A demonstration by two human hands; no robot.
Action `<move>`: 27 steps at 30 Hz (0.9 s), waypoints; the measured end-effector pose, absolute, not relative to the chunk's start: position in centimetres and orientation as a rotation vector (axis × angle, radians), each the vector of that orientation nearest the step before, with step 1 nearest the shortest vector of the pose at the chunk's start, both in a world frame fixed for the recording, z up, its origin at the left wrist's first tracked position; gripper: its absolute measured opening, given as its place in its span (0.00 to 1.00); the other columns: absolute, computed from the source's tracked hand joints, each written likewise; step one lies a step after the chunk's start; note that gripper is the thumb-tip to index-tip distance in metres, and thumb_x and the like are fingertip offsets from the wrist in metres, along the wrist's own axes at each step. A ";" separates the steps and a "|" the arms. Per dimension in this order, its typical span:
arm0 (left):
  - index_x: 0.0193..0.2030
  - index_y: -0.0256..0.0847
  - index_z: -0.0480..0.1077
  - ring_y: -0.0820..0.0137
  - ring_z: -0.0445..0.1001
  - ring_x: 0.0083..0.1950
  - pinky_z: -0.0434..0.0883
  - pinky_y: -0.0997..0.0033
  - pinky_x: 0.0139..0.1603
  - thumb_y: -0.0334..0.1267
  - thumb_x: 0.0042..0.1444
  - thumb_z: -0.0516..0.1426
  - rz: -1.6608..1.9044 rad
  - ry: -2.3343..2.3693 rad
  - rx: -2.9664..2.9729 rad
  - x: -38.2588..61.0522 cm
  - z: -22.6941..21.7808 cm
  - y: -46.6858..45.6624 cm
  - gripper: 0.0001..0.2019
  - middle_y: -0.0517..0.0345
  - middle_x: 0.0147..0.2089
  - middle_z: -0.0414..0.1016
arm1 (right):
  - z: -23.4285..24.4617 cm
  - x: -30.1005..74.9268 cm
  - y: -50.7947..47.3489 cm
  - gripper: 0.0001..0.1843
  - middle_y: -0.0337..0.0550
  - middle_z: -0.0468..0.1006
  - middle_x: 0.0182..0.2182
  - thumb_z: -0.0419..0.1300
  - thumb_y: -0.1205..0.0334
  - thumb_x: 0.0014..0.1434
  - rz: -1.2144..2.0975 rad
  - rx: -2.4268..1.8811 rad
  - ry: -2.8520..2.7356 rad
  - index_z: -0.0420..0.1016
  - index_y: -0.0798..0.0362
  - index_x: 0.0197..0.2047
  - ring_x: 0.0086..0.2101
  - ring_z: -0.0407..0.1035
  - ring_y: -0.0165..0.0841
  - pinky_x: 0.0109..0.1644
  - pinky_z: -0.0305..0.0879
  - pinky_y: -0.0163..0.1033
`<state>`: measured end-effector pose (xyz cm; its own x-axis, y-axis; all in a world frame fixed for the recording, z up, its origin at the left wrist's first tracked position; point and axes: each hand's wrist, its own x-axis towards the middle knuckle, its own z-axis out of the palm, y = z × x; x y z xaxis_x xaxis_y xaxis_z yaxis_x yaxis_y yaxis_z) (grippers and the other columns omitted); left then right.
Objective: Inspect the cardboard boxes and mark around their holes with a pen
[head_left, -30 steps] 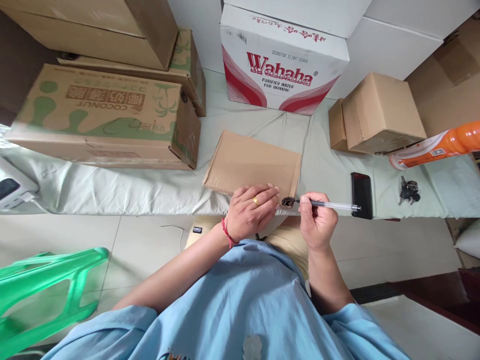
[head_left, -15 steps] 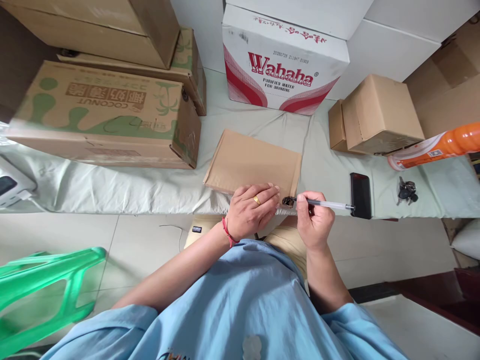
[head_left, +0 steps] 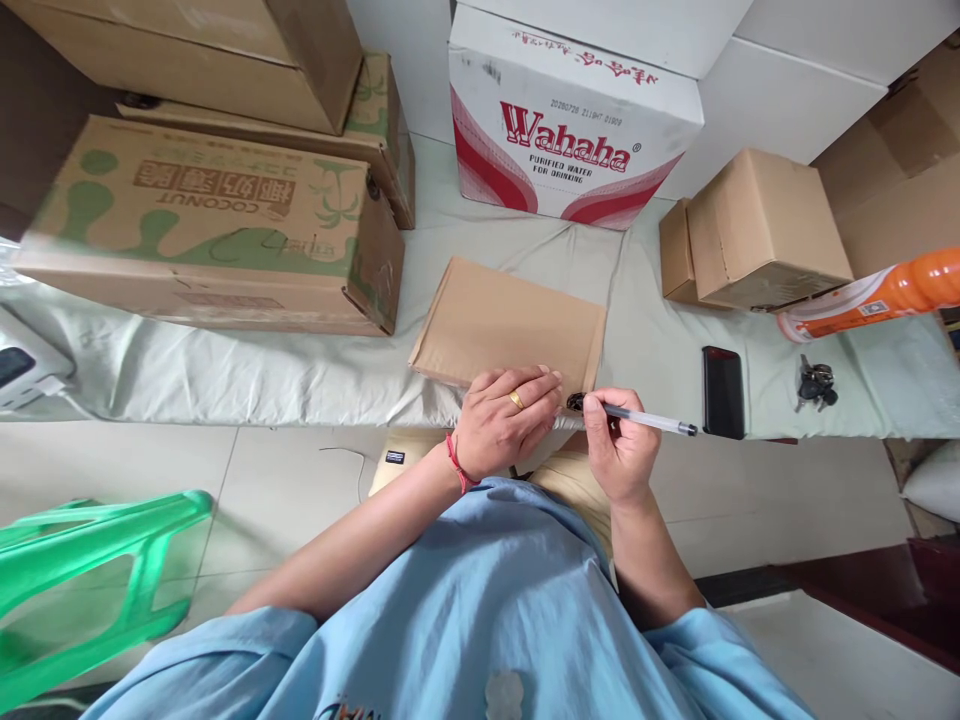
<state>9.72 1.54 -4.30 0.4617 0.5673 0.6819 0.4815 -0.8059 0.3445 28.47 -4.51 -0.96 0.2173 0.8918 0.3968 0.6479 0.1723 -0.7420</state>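
One right hand (head_left: 624, 455), fingers pinching slim clear-barrelled pen (head_left: 661, 421), works at flat brown cardboard package's (head_left: 517, 320) near right corner, pale-green cloth-covered surface (head_left: 656, 370); left hand (head_left: 504, 420), fingers together, rests on it: press firmly.

Pen (head_left: 660, 418): tip indistinct | green stool (head_left: 154, 515): cropped left | orange bottle (head_left: 911, 282): cropped right

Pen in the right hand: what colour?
The pen: translucent whitish rear barrel, black tail end, darker toward the tip. Head view shows it best.
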 end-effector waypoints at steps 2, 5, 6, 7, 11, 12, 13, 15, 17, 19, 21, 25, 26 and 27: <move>0.56 0.48 0.81 0.63 0.86 0.59 0.73 0.59 0.55 0.35 0.72 0.62 1.286 0.936 2.614 9.8 -4.1 1.6 0.09 0.56 0.56 0.89 | -0.9 28.4 -4.6 0.12 0.35 0.76 0.26 0.62 0.53 0.74 0.342 -1.521 -1.499 0.79 0.50 0.41 0.23 0.66 0.28 0.29 0.65 0.35; 0.54 0.45 0.81 0.63 0.86 0.57 0.73 0.60 0.53 0.34 0.72 0.62 1.350 0.929 2.634 9.9 -3.8 1.7 0.08 0.56 0.55 0.89 | -0.8 28.3 -4.5 0.11 0.35 0.76 0.25 0.61 0.54 0.74 0.334 -1.526 -1.481 0.78 0.50 0.41 0.23 0.66 0.28 0.29 0.65 0.35; 0.53 0.44 0.81 0.64 0.87 0.57 0.73 0.60 0.53 0.34 0.72 0.63 1.368 0.930 2.636 9.9 -3.7 1.7 0.07 0.57 0.55 0.89 | -0.8 28.3 -4.5 0.12 0.36 0.77 0.26 0.61 0.53 0.75 0.329 -1.531 -1.478 0.78 0.50 0.41 0.23 0.66 0.28 0.29 0.65 0.35; 0.52 0.44 0.81 0.64 0.87 0.56 0.73 0.60 0.52 0.35 0.72 0.63 1.377 0.932 2.639 9.9 -3.7 1.7 0.06 0.57 0.55 0.89 | -0.9 28.2 -4.6 0.13 0.36 0.77 0.26 0.61 0.52 0.75 0.331 -1.536 -1.478 0.78 0.50 0.41 0.23 0.66 0.28 0.29 0.65 0.36; 0.53 0.46 0.81 0.64 0.86 0.57 0.72 0.60 0.52 0.35 0.72 0.63 1.360 0.921 2.639 9.9 -3.8 1.8 0.07 0.58 0.55 0.89 | -1.2 28.1 -4.9 0.14 0.36 0.76 0.26 0.61 0.49 0.74 0.399 -1.547 -1.476 0.79 0.50 0.41 0.24 0.68 0.30 0.29 0.66 0.36; 0.54 0.45 0.81 0.64 0.86 0.57 0.72 0.60 0.52 0.35 0.71 0.63 1.363 0.909 2.633 9.9 -3.8 1.8 0.08 0.57 0.56 0.89 | -1.2 28.2 -5.0 0.14 0.36 0.76 0.25 0.62 0.49 0.74 0.413 -1.549 -1.444 0.79 0.50 0.41 0.24 0.68 0.30 0.29 0.66 0.36; 0.55 0.45 0.80 0.64 0.86 0.58 0.72 0.60 0.53 0.34 0.71 0.63 1.369 0.900 2.625 9.9 -3.9 1.8 0.09 0.56 0.56 0.89 | -1.3 28.4 -4.9 0.14 0.36 0.76 0.25 0.63 0.49 0.74 0.417 -1.547 -1.390 0.79 0.50 0.40 0.24 0.69 0.30 0.29 0.67 0.36; 0.57 0.44 0.80 0.63 0.86 0.59 0.72 0.60 0.53 0.33 0.70 0.64 1.364 0.889 2.609 9.8 -4.0 1.7 0.11 0.54 0.56 0.89 | -1.4 29.2 -4.6 0.16 0.34 0.74 0.24 0.63 0.47 0.73 0.409 -1.531 -1.221 0.77 0.50 0.40 0.24 0.69 0.29 0.29 0.66 0.34; 0.59 0.46 0.80 0.63 0.85 0.60 0.72 0.60 0.55 0.34 0.71 0.63 1.318 0.893 2.596 9.7 -4.1 1.6 0.12 0.54 0.57 0.89 | -1.6 30.6 -4.1 0.19 0.33 0.71 0.24 0.64 0.43 0.71 0.422 -1.515 -1.018 0.74 0.50 0.38 0.23 0.67 0.27 0.27 0.63 0.33; 0.60 0.48 0.80 0.62 0.84 0.62 0.73 0.59 0.57 0.35 0.72 0.62 1.249 0.902 2.590 9.6 -4.2 1.6 0.13 0.54 0.59 0.88 | -1.9 32.7 -3.5 0.24 0.32 0.69 0.25 0.66 0.37 0.66 0.519 -1.537 -0.873 0.71 0.50 0.34 0.21 0.62 0.25 0.24 0.57 0.32; 0.60 0.48 0.80 0.61 0.84 0.62 0.73 0.58 0.58 0.35 0.72 0.61 1.207 0.912 2.602 9.5 -4.2 1.5 0.13 0.53 0.59 0.88 | -2.5 34.9 -3.1 0.29 0.31 0.68 0.24 0.70 0.33 0.60 0.711 -1.637 -0.863 0.69 0.50 0.31 0.20 0.56 0.23 0.22 0.52 0.32; 0.56 0.46 0.81 0.62 0.85 0.59 0.73 0.58 0.56 0.35 0.72 0.61 1.256 0.933 2.643 9.6 -3.9 1.6 0.10 0.54 0.58 0.88 | -3.9 37.6 -2.6 0.35 0.27 0.60 0.18 0.71 0.27 0.54 1.055 -1.930 -1.136 0.65 0.49 0.24 0.21 0.52 0.25 0.24 0.49 0.33; 0.55 0.45 0.81 0.62 0.85 0.59 0.72 0.59 0.55 0.34 0.72 0.61 1.275 0.933 2.647 9.7 -3.8 1.6 0.09 0.55 0.58 0.88 | -4.2 37.7 -2.5 0.36 0.27 0.58 0.17 0.69 0.26 0.54 1.077 -1.977 -1.204 0.63 0.49 0.23 0.21 0.52 0.25 0.25 0.48 0.34; 0.55 0.44 0.80 0.62 0.85 0.59 0.72 0.59 0.55 0.34 0.72 0.62 1.286 0.933 2.647 9.8 -3.8 1.6 0.09 0.54 0.58 0.88 | -4.5 37.7 -2.3 0.37 0.27 0.58 0.16 0.68 0.25 0.54 1.073 -2.006 -1.257 0.61 0.48 0.21 0.21 0.52 0.26 0.25 0.48 0.34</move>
<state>9.75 1.59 -3.75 0.4707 0.5406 0.6973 0.4949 -0.8160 0.2986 37.65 -2.25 -4.54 0.2494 0.9063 -0.3413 0.4798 -0.4218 -0.7694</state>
